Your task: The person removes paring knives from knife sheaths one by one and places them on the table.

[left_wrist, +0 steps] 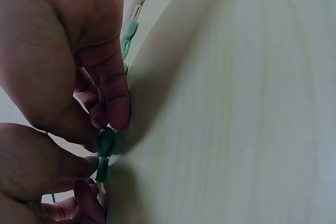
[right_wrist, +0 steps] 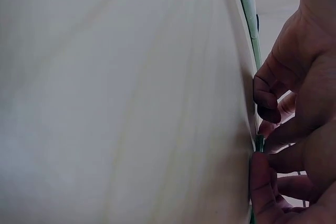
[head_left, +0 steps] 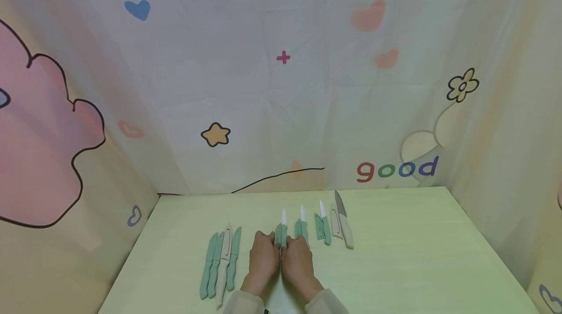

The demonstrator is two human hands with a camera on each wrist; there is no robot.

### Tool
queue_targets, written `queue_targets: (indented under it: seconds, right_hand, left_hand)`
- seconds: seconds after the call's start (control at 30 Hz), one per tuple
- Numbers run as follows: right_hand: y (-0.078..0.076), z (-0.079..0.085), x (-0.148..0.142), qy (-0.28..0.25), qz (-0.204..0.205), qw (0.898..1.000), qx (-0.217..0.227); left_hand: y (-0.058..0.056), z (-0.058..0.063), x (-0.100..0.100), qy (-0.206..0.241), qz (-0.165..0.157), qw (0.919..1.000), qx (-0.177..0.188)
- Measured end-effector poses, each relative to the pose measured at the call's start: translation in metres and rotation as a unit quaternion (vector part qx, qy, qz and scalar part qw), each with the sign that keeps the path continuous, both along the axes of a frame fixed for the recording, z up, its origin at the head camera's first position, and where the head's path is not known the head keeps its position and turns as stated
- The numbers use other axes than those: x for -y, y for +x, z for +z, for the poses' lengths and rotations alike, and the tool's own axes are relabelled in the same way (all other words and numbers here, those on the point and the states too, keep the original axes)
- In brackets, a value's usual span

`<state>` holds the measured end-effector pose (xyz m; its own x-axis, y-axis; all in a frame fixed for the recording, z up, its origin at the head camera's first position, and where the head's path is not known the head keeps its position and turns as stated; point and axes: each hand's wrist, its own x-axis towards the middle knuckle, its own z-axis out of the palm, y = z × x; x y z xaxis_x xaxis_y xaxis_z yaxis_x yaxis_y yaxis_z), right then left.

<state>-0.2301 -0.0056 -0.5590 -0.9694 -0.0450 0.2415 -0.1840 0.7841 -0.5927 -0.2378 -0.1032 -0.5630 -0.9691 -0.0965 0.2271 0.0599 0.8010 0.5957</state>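
Note:
In the head view my left hand [head_left: 263, 256] and right hand [head_left: 299, 261] rest side by side near the table's front. The left fingers pinch a green knife sheath [head_left: 277, 234]. Just beside it, the right fingers pinch the green handle of a paring knife [head_left: 284, 228], whose white blade is bare and points away from me. The left wrist view shows the knife handle [left_wrist: 106, 141] low over the tabletop, with the sheath [left_wrist: 102, 170] next to it. Fingers partly cover both. A sliver of the sheath [right_wrist: 260, 142] appears in the right wrist view.
To the right lie a green knife [head_left: 305, 228] by its sheath, another green knife [head_left: 326, 226] with its sheath [head_left: 318, 226], and a cream knife [head_left: 344, 224] beside a cream sheath [head_left: 336, 222]. Several sheathed knives [head_left: 234, 260] lie left. A printed curtain [head_left: 246, 75] stands behind the table.

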Motion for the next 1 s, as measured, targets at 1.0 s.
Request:
queue_targets:
  seconds: [1.0]
  right_hand:
    - [0.016, 0.004, 0.000, -0.195, 0.001, 0.978, 0.080]
  left_hand:
    - [0.030, 0.013, 0.028, 0.066, 0.021, 0.9969, 0.038]
